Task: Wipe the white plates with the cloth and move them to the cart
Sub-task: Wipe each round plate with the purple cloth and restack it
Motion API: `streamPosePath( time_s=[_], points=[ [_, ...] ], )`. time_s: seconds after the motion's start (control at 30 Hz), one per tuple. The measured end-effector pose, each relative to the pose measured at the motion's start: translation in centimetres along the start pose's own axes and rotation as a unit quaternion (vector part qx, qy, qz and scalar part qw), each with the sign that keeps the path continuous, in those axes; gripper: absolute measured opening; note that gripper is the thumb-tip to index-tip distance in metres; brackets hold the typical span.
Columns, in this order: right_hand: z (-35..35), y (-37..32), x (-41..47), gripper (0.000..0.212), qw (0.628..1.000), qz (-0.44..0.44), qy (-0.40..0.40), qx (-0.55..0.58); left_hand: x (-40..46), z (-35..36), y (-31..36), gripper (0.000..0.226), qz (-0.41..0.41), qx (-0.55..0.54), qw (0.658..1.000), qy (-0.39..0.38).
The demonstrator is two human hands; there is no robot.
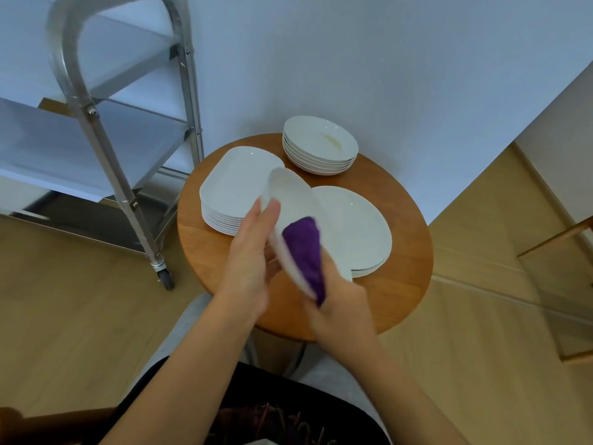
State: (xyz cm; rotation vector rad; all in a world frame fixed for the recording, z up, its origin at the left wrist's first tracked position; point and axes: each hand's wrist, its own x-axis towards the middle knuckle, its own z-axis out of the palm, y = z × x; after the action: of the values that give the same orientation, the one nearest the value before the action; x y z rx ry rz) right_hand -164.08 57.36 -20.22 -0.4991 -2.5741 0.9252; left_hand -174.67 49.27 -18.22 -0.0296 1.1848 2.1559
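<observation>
My left hand (248, 252) grips a white plate (290, 200) by its left rim, holding it tilted above the round wooden table (404, 284). My right hand (340, 303) holds a purple cloth (303, 252) pressed against the plate's inner face. On the table lie a stack of oblong white plates (234, 187) at the left, a stack of small round plates (321, 146) at the back, and a low stack of large plates (356, 226) at the right. The metal cart (122, 175) stands to the left of the table.
The cart has steel shelves (64, 146) and a caster wheel (167, 279) close to the table's left edge. A white wall (385, 59) rises directly behind the table. Wooden floor (64, 316) surrounds it, and a wooden furniture piece (558, 239) shows at the right.
</observation>
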Motion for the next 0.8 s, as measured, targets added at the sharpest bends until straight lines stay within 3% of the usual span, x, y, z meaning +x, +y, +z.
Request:
streamPosePath(
  time_s=[0.03, 0.1, 0.2, 0.3, 0.4, 0.53, 0.63, 0.73, 0.8],
  points=[
    [-1.2, -0.2, 0.6, 0.061, 0.997, 0.027, 0.012, 0.066, 0.2, -0.2, 0.4, 0.078, 0.008, 0.026, 0.999, -0.029],
    [-3.4, -0.3, 1.4, 0.049, 0.976, 0.090, 0.030, 0.194, 1.1, -1.0, 0.7, 0.090, 0.010, 0.096, 0.995, 0.003],
    [-5.7, -0.1, 1.9, 0.058, 0.933, 0.095, 0.040, 0.345, 2.6, -2.4, 0.0, 0.102, 0.005, 0.149, 0.987, 0.065],
    [-6.7, 0.3, 2.1, 0.057, 0.886, 0.055, 0.020, 0.460, 3.3, -3.3, -0.8, 0.089, -0.051, 0.073, 0.995, -0.035],
    [-6.7, 1.0, 1.7, 0.058, 0.841, 0.061, 0.001, 0.538, 3.7, -3.4, -1.3, 0.078, -0.110, -0.094, 0.980, -0.139],
    [-6.3, 1.9, 1.4, 0.063, 0.821, 0.094, -0.008, 0.563, 4.2, -3.0, -1.0, 0.074, -0.086, -0.125, 0.977, -0.148],
    [-6.4, 3.0, 1.2, 0.075, 0.816, 0.151, -0.001, 0.558, 4.3, -2.6, -0.1, 0.044, -0.035, -0.061, 0.990, -0.122],
    [-6.7, 3.2, 1.4, 0.080, 0.846, 0.228, 0.049, 0.480, 4.0, -2.1, 1.4, 0.056, 0.022, -0.004, 0.996, -0.091],
    [-7.6, 3.5, 2.0, 0.071, 0.847, 0.268, 0.123, 0.442, 3.8, -2.0, 2.6, 0.061, 0.063, 0.050, 0.995, -0.065]
  ],
)
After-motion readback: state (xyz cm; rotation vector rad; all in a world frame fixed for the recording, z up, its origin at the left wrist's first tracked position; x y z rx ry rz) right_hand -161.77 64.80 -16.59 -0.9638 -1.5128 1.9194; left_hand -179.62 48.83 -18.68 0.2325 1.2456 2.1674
